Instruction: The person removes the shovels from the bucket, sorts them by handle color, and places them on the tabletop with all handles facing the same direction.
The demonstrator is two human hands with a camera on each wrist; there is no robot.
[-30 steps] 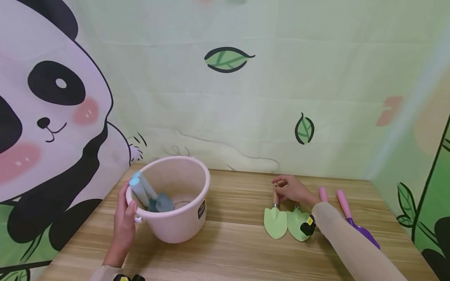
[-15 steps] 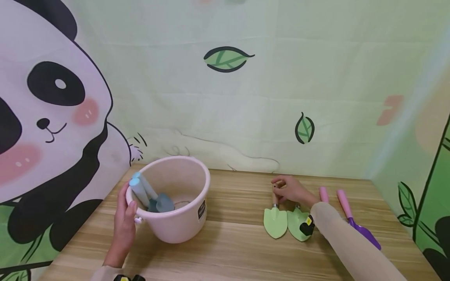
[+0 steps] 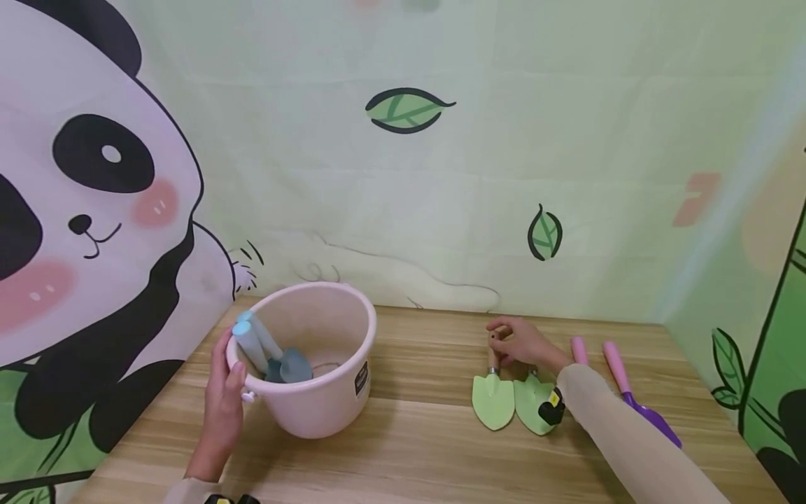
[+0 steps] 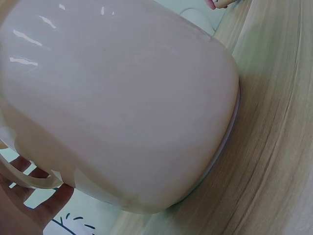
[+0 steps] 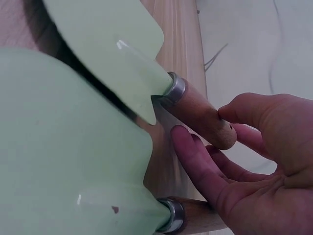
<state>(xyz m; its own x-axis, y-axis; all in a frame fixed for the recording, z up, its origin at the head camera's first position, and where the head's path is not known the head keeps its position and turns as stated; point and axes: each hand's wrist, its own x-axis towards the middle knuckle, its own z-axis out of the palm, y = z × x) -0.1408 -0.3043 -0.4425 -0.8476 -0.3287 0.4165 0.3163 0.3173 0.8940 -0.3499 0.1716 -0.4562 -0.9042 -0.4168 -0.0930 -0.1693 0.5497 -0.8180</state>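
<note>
At the left of the head view stands a pale pink bucket (image 3: 315,409). My left hand (image 3: 223,399) grips its left rim; in the left wrist view, fingers (image 4: 54,200) curl there beside the bucket's side. Two trowels with light blue handles (image 3: 250,346) and grey-blue blades lean inside it. Further right, my right hand (image 3: 522,341) holds the wooden handle end of a light green trowel (image 3: 494,402) between thumb and fingers, its blade pointing toward me. A second light green trowel (image 3: 529,404) lies beside it, its handle mostly hidden under the hand.
To the right of my right forearm lies a purple trowel (image 3: 655,421) with a pink handle. Another pink handle (image 3: 579,348) shows beside it, the rest hidden by the sleeve. The wooden table (image 3: 403,448) meets a backdrop printed with a panda and leaves.
</note>
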